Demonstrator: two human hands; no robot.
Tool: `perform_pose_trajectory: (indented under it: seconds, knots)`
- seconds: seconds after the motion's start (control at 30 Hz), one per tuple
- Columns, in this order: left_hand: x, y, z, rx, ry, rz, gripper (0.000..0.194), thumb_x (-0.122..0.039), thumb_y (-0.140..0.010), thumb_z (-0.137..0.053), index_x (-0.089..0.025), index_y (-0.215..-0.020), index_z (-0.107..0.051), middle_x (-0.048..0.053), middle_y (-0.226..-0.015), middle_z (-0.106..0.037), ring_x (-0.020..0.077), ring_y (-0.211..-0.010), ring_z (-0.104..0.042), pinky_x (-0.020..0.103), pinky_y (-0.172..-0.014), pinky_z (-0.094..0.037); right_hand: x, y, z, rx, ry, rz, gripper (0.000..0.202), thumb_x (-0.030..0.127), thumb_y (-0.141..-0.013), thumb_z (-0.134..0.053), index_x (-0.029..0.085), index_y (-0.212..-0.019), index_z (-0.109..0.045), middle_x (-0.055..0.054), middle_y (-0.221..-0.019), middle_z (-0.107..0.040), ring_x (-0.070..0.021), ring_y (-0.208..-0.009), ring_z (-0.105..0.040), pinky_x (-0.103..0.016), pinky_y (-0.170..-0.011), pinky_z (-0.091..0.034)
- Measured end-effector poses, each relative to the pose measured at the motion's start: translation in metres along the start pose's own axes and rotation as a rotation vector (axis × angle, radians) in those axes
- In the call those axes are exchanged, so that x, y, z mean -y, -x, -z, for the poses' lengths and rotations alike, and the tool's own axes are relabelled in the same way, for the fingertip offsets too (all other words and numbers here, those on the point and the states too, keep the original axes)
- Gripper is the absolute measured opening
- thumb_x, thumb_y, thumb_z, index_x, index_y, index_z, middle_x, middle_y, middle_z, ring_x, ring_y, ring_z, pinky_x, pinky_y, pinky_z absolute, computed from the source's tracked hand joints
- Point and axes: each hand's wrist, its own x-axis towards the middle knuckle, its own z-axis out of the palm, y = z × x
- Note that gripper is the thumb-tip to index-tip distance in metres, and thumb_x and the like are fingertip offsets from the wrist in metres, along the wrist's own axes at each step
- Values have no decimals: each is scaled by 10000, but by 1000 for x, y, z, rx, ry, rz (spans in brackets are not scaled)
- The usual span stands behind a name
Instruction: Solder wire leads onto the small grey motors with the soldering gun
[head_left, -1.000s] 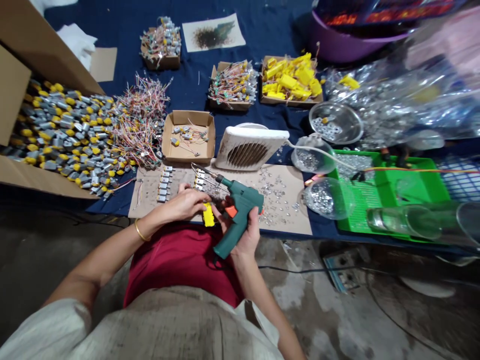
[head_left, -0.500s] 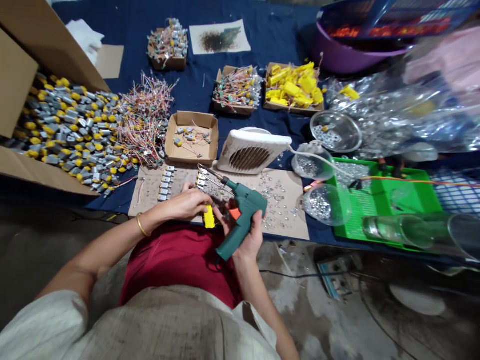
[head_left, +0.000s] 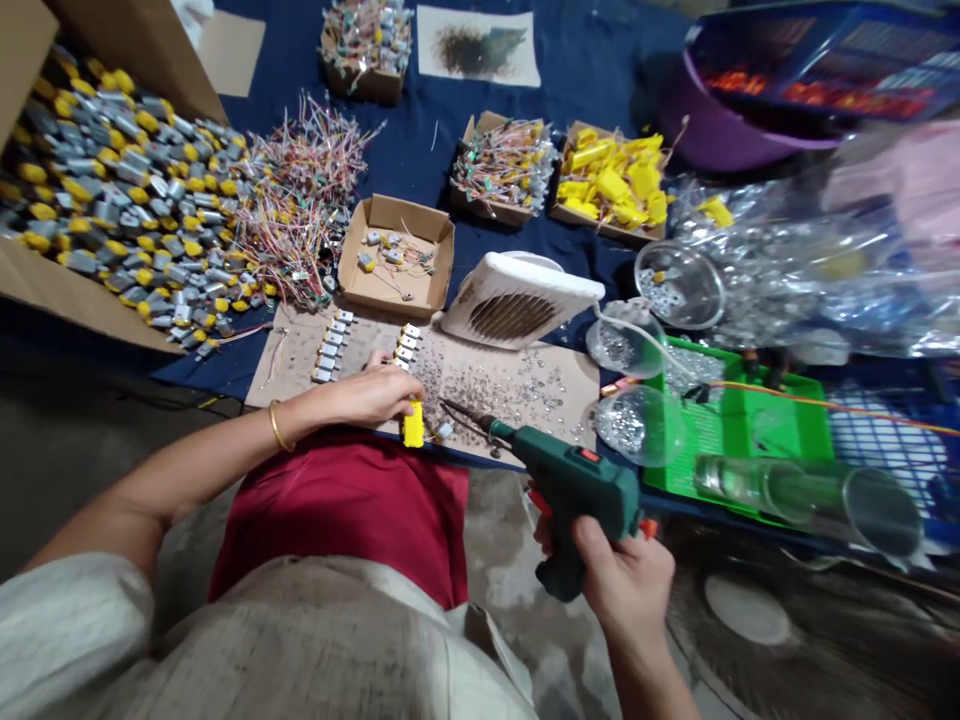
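My right hand (head_left: 626, 570) is wrapped around the handle of a dark green soldering gun (head_left: 577, 470) with an orange-red trigger. The gun's thin tip points left, over the cardboard sheet. My left hand (head_left: 382, 393) has its fingertips closed on a yellow plastic housing (head_left: 412, 425) at the sheet's front edge. Just right of the housing, close to the gun's tip, lies a small silvery motor (head_left: 444, 431). Two short rows of small motors, a left row (head_left: 330, 347) and a right row (head_left: 406, 345), stand on the sheet beyond my left hand.
A cardboard sheet (head_left: 480, 375) strewn with metal bits lies before me. Behind it stand a white slatted fan box (head_left: 525, 300) and a small carton (head_left: 397, 285). A large box of motors (head_left: 127, 210) is at left, bowls and a green tray (head_left: 780, 440) at right.
My right hand has swung the soldering gun right and down, away from my left hand; its tip is now low over the sheet. My left hand keeps the yellow housing in nearly the same place.
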Motion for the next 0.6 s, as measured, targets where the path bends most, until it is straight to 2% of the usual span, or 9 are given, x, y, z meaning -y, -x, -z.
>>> perform_pose_trajectory:
  seconds: [0.13,0.27,0.6]
  knots:
    - [-1,0,0,11,-4,-20,160,-218,-913,-495,-188,-882,-649,37,-843,-693,190,-867,-595,393,-991,-250,22,-16,0,157,185,166,462,478,-860,-605,177,-512,-645,-27,-441,-592,-136,-379,-539,-231,-398,-446]
    - [-1,0,0,4,2,-36,163,-230,-920,-484,-188,-856,-628,31,-794,-663,190,-858,-580,406,-1012,-241,34,-26,0,216,297,293,452,389,-883,-584,182,-482,-596,-22,-453,-585,-131,-417,-550,-229,-423,-421]
    - [2,-4,-3,4,5,-37,165,-223,-899,-486,-183,-807,-617,36,-792,-651,195,-858,-574,400,-1016,-256,42,-32,-3,248,358,349,447,396,-896,-569,194,-497,-550,-13,-453,-538,-130,-426,-504,-247,-427,-381]
